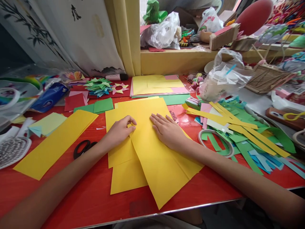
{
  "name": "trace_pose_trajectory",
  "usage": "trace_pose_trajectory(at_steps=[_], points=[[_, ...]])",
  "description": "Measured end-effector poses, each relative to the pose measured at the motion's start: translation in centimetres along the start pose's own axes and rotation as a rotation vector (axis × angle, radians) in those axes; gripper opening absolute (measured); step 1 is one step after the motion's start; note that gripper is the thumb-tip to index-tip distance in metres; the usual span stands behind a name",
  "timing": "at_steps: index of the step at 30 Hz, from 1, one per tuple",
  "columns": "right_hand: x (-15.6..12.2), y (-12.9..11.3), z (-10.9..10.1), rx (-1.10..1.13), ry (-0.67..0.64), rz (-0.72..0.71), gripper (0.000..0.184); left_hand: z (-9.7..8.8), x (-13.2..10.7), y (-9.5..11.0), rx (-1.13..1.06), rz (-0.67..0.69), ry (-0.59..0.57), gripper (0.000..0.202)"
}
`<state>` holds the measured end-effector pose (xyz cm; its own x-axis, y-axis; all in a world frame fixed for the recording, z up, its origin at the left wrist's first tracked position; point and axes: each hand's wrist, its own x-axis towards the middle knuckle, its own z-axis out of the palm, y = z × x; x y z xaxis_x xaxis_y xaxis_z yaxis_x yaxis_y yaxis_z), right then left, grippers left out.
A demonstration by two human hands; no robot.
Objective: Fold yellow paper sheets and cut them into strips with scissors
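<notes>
The left hand [120, 128] pinches the edge of the top yellow sheet [154, 159] between thumb and curled fingers, so the paper does not slide, while the right hand [168, 130] lies flat on the same sheet with the fingers stretched out and close together, holding nothing, only pressing the paper down on the table. This sheet lies tilted in the middle of the red table [95, 197], on top of other yellow sheets, and its lower corner reaches near the table edge. A long yellow strip [57, 143] lies to the left, and black scissors [83, 148] are just beside the left forearm. On the right there is a pile of green and yellow paper strips [240, 130] with a roll of tape [215, 141]. Behind, a yellow ledge [176, 58] carries plastic bags and craft things.
</notes>
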<state>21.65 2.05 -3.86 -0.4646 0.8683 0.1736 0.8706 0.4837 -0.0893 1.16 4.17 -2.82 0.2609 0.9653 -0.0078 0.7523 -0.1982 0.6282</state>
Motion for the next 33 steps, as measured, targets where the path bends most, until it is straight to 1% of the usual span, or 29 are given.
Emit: trace_pose_trajectory(at_steps=[10, 12, 14, 17, 19, 21, 24, 26, 29, 33], points=[[0.0, -0.5, 0.5, -0.024, 0.037, 0.044, 0.046, 0.2, -0.2, 0.0, -0.051, -0.003, 0.018, 0.014], [0.1, -0.8, 0.5, -0.027, 0.038, 0.053, 0.046, 0.2, -0.3, 0.1, -0.065, -0.01, 0.045, 0.015], [0.1, -1.1, 0.4, -0.032, 0.034, 0.067, 0.046, 0.2, -0.5, 0.2, -0.077, -0.022, 0.097, 0.017], [0.1, -1.4, 0.2, -0.047, 0.039, 0.086, 0.045, 0.2, -0.8, 0.4, -0.081, -0.04, 0.154, 0.025], [0.2, -1.3, 0.1, -0.057, 0.062, 0.083, 0.045, 0.1, -0.9, 0.7, -0.065, -0.032, 0.147, 0.028], [0.3, -0.9, 0.1, -0.06, 0.081, 0.062, 0.044, 0.1, -1.1, 1.0, -0.044, -0.005, 0.113, 0.025], [0.6, 0.3, 0.0, -0.04, 0.054, -0.02, 0.043, 0.0, -1.2, 1.2, -0.012, 0.005, 0.068, 0.023], [0.7, 1.0, 0.0, -0.021, 0.036, -0.062, 0.042, 0.0, -1.2, 1.2, 0.014, -0.005, 0.062, 0.023], [0.8, 1.3, 0.1, -0.012, 0.035, -0.037, 0.044, 0.2, -1.2, 1.2, 0.013, 0.037, 0.06, 0.024], [0.8, 1.0, 0.4, -0.031, 0.038, 0.002, 0.045, 0.5, -1.2, 1.3, 0.023, 0.104, 0.061, 0.03]])
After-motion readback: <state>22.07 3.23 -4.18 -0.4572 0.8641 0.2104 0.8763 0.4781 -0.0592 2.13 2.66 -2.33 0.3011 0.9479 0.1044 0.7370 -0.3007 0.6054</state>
